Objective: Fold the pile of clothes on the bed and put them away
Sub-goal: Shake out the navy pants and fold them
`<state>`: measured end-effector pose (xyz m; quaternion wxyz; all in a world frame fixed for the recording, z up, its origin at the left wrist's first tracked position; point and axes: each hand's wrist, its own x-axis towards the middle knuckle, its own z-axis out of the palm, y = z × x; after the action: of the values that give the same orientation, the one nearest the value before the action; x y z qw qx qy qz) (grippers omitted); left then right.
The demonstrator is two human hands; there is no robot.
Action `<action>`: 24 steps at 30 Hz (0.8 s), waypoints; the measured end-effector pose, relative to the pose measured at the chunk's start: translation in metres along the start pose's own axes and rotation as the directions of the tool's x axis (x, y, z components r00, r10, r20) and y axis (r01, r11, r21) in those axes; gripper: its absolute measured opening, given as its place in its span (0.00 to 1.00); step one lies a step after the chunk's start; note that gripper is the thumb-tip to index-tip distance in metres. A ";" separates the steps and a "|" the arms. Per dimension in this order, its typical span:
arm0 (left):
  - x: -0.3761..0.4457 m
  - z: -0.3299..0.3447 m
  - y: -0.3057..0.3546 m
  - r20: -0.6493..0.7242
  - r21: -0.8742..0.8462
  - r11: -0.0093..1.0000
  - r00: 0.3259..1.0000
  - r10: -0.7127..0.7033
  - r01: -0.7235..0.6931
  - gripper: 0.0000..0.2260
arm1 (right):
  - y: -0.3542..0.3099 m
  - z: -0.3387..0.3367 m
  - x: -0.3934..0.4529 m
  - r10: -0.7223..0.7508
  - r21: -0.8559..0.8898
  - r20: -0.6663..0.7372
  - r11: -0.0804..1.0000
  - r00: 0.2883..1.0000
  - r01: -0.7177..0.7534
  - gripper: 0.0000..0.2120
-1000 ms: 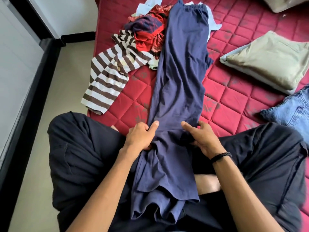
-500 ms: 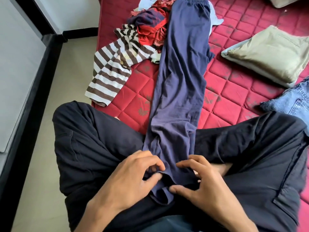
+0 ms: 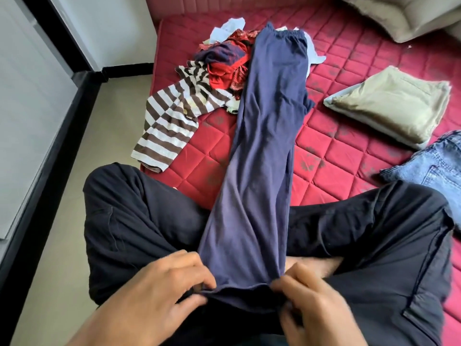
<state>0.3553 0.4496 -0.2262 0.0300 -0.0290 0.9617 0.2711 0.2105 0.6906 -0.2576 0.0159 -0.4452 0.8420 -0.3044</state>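
Observation:
Navy blue trousers (image 3: 264, 151) lie stretched lengthwise from my lap up the red quilted mattress (image 3: 331, 158), waistband at the far end. My left hand (image 3: 159, 288) pinches the left corner of the leg hem, and my right hand (image 3: 309, 303) pinches the right corner, both low over my crossed legs in black trousers. Beyond, at the trousers' left side, sits the unfolded pile: a brown-and-white striped top (image 3: 172, 121), red and dark patterned garments (image 3: 224, 63) and a pale blue piece (image 3: 229, 27).
A folded olive garment (image 3: 391, 106) lies on the mattress at the right, with folded blue jeans (image 3: 434, 166) nearer my right knee. A beige pillow (image 3: 404, 13) is at the top right. The beige floor (image 3: 74, 196) and a dark-framed wall run along the left.
My hands slid down the navy trousers from mid-leg to the hem and took hold of its two corners. The bunched leg ends are now pulled flat and taut.

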 end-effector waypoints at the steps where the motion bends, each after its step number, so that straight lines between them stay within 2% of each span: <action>1: 0.000 0.004 -0.005 0.091 0.092 0.996 0.996 -0.014 0.005 0.15 | 0.006 0.010 -0.002 -0.040 -0.002 0.080 0.999 0.996 0.040 0.12; 3: 0.003 0.006 -0.011 0.183 0.167 0.986 0.982 -0.049 0.018 0.24 | 0.020 0.023 -0.001 -0.165 -0.034 0.179 0.984 0.970 0.174 0.10; 5: 0.007 -0.002 -0.012 0.234 0.144 0.989 0.970 -0.068 0.035 0.29 | 0.033 0.026 0.001 -0.262 -0.045 0.265 0.958 0.928 0.283 0.14; 7: 0.015 -0.004 -0.011 0.267 0.178 0.983 0.964 -0.012 -0.037 0.30 | 0.042 0.028 0.007 -0.300 0.002 0.328 0.949 0.896 0.316 0.18; 10: 0.031 0.012 -0.009 0.264 0.250 0.962 0.964 0.039 -0.108 0.26 | 0.050 0.038 0.024 -0.397 -0.043 0.362 0.897 0.844 0.441 0.14; 12: 0.038 0.029 -0.012 0.197 0.256 0.951 0.973 0.123 -0.172 0.21 | 0.055 0.046 0.032 -0.428 -0.063 0.349 0.877 0.833 0.477 0.21; 14: 0.043 0.032 -0.018 0.107 0.146 0.967 0.975 0.194 -0.209 0.17 | 0.060 0.047 0.035 -0.437 -0.102 0.343 0.863 0.832 0.495 0.35; 15: 0.048 0.028 -0.020 0.043 0.077 0.976 0.979 0.200 -0.203 0.17 | 0.061 0.045 0.035 -0.428 -0.071 0.346 0.875 0.835 0.478 0.37; 16: 0.051 0.021 -0.020 -0.041 0.014 0.982 0.981 0.190 -0.190 0.17 | 0.057 0.040 0.035 -0.429 -0.006 0.325 0.890 0.843 0.456 0.34; 17: 0.055 0.015 -0.019 -0.136 -0.038 0.985 0.978 0.160 -0.167 0.19 | 0.053 0.034 0.038 -0.412 0.095 0.252 0.911 0.875 0.402 0.26; 18: 0.062 0.006 -0.016 -0.229 -0.097 0.985 0.966 0.121 -0.146 0.19 | 0.051 0.025 0.047 -0.339 0.239 0.195 0.927 0.920 0.290 0.17; 19: 0.069 -0.004 -0.012 -0.317 -0.162 0.978 0.945 0.076 -0.133 0.18 | 0.051 0.017 0.054 -0.226 0.385 0.166 0.911 0.960 0.148 0.13; 20: 0.080 -0.015 -0.007 -0.396 -0.233 0.964 0.918 0.027 -0.129 0.15 | 0.049 0.007 0.067 -0.104 0.517 0.118 0.856 0.987 0.028 0.13; 21: 0.092 -0.025 -0.002 -0.451 -0.313 0.941 0.892 -0.030 -0.127 0.13 | 0.048 -0.001 0.081 0.008 0.599 0.032 0.801 0.999 -0.025 0.14; 23: 0.123 -0.046 0.009 -0.532 -0.448 0.880 0.839 -0.118 -0.160 0.10 | 0.051 -0.013 0.110 0.147 0.652 -0.152 0.758 0.977 -0.013 0.15; 24: 0.139 -0.055 0.012 -0.557 -0.504 0.842 0.817 -0.148 -0.191 0.09 | 0.050 -0.017 0.125 0.189 0.694 -0.193 0.720 0.963 -0.002 0.16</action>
<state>0.2131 0.4257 -0.1837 -0.2747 -0.1055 0.8092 0.5085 0.0930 0.6253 -0.2402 0.0894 -0.3208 0.6858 -0.6472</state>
